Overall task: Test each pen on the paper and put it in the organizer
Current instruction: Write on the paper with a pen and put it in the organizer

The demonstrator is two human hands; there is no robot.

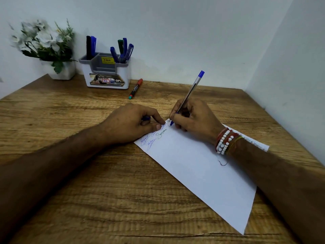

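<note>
Right hand [191, 118] gripping blue pen [190, 90], tip down on paper [202, 169], barrel slanting up-right, left hand [133, 124] pinching cap [146, 118]

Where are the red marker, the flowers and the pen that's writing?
Red marker [135, 89]: head view, middle of its black barrel.
Flowers [43, 38]: head view, a white blossom.
Pen [191, 90]: head view, clear barrel below its blue end.
</note>
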